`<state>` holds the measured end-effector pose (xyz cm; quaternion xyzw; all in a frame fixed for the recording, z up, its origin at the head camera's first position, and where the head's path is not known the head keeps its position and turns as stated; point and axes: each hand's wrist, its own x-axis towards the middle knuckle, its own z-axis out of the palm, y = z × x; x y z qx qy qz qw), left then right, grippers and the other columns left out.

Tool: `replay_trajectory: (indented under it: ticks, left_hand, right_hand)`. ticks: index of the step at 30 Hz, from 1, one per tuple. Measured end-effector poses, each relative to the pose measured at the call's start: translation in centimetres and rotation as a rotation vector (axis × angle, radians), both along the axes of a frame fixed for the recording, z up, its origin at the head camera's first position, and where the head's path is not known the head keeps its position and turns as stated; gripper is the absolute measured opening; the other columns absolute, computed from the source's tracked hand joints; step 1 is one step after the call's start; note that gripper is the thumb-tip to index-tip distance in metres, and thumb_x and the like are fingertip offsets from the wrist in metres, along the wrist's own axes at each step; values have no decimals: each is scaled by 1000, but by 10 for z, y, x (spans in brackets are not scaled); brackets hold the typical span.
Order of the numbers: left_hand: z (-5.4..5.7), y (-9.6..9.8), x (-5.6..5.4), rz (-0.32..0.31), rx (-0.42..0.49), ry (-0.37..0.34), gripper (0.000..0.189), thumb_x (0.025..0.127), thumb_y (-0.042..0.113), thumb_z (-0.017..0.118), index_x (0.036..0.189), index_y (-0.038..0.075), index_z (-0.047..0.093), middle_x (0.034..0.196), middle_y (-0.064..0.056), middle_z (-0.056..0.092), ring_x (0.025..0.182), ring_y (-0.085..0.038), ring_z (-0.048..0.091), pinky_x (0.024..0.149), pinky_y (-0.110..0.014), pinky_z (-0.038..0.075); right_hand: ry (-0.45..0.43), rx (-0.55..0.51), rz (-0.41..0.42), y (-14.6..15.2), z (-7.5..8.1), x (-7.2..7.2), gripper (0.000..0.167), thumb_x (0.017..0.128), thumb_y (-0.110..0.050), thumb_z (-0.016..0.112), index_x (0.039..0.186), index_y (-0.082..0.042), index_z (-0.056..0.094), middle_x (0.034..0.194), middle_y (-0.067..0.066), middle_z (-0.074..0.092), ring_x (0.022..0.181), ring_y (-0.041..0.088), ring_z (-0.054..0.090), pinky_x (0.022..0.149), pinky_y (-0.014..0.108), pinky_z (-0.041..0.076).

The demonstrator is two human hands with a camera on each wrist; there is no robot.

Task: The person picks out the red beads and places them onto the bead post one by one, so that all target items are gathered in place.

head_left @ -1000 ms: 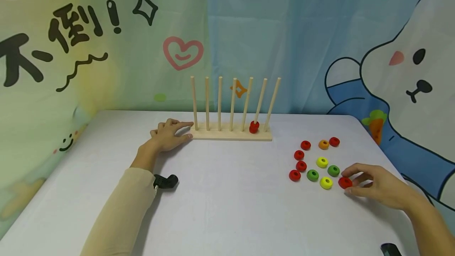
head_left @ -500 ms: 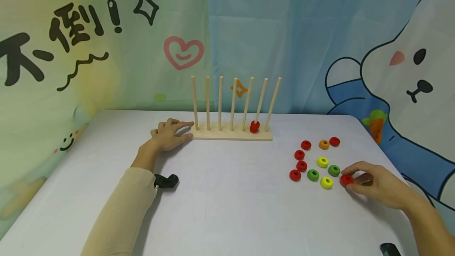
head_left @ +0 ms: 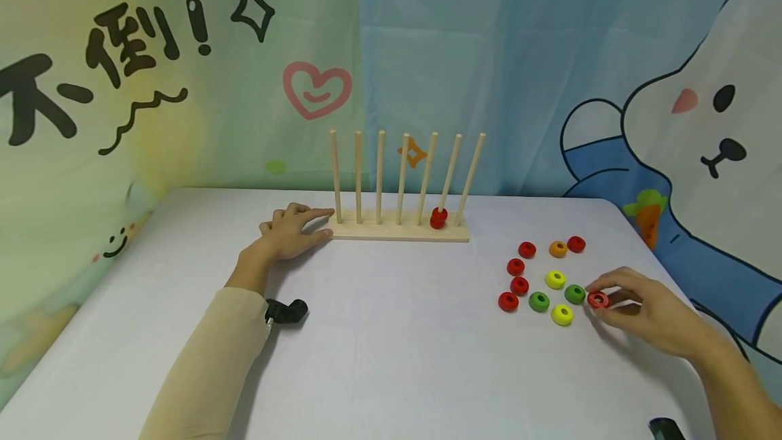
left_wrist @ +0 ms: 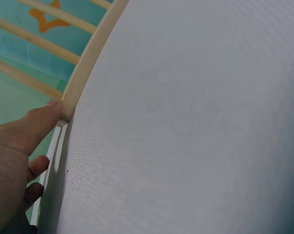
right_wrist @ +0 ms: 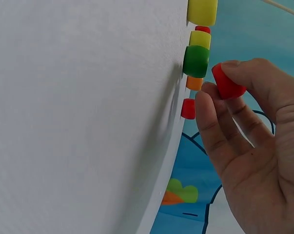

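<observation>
With thumb and fingers, my right hand (head_left: 647, 307) pinches a red bead (right_wrist: 228, 84) with a hole through it; in the right wrist view the bead is off the table. At the left end of the wooden peg stand (head_left: 397, 231), my left hand (head_left: 293, 231) rests on the table, thumb and extended index finger touching the base. In the left wrist view the thumb (left_wrist: 37, 124) meets the base's corner, and the index finger is hidden. Two red beads (head_left: 438, 218) are stacked on the stand's second peg from the right; its other pegs are bare.
Loose beads lie on the white table (head_left: 391, 352) left of my right hand: several red beads (head_left: 519, 286), two green beads (head_left: 539, 301), two yellow beads (head_left: 562, 314) and one orange bead (head_left: 558, 248). A printed cloth (head_left: 427, 53) hangs behind the table.
The red bead in my right hand has tilted so its hole now faces the head camera, and the hand has shifted slightly up in view. The left hand stays at the stand.
</observation>
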<state>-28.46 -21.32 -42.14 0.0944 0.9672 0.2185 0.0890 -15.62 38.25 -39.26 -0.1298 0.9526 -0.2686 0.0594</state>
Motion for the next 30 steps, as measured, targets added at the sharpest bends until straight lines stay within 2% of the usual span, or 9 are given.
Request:
replay_trajectory:
  ticks: [2, 7, 9, 15, 22, 30]
  left_hand:
    - [0, 0, 0, 2, -3, 0, 61, 100, 62, 50, 157, 40, 41, 160, -15, 29, 140, -47, 26, 99, -67, 23]
    - [0, 1, 0, 7, -3, -3, 61, 100, 61, 51, 157, 40, 41, 160, -15, 29, 140, -46, 26, 99, -66, 23]
    - [-1, 1, 0, 7, -3, -4, 61, 100, 61, 51, 157, 40, 41, 160, -15, 29, 140, -46, 26, 99, -66, 23]
    - [-2, 1, -1, 9, 1, 2, 61, 100, 62, 51, 156, 40, 42, 159, -15, 30, 139, -46, 26, 98, -66, 23]
    - [-2, 0, 0, 9, 8, 6, 61, 100, 63, 50, 156, 41, 42, 159, -14, 30, 138, -46, 27, 98, -65, 23]
    - [-1, 2, -1, 10, -7, -3, 61, 100, 62, 50, 157, 40, 41, 160, -14, 29, 140, -46, 26, 98, -67, 23]
  right_hand:
    - [7, -4, 2, 0, 1, 0, 35, 91, -13, 78, 124, -9, 65, 122, 13, 61, 101, 24, 68, 78, 17, 54]
    - [68, -28, 14, -1, 1, 0, 34, 90, -11, 80, 122, -9, 67, 119, 13, 65, 94, -1, 63, 78, 16, 54]
    - [98, -38, 16, -2, 2, 0, 34, 89, -9, 80, 121, -9, 68, 118, 12, 66, 92, -6, 60, 78, 15, 53]
    - [189, -80, 26, -8, 3, -1, 34, 86, -3, 82, 118, -9, 69, 113, 8, 65, 92, -6, 61, 80, 9, 50]
    - [268, -144, 60, -19, 1, -5, 37, 84, 2, 82, 117, -7, 70, 111, 1, 64, 93, -5, 63, 80, 9, 50]
    - [319, -178, 80, -31, 2, -9, 37, 84, 4, 81, 117, -7, 69, 112, -1, 62, 95, -7, 62, 83, 8, 49]
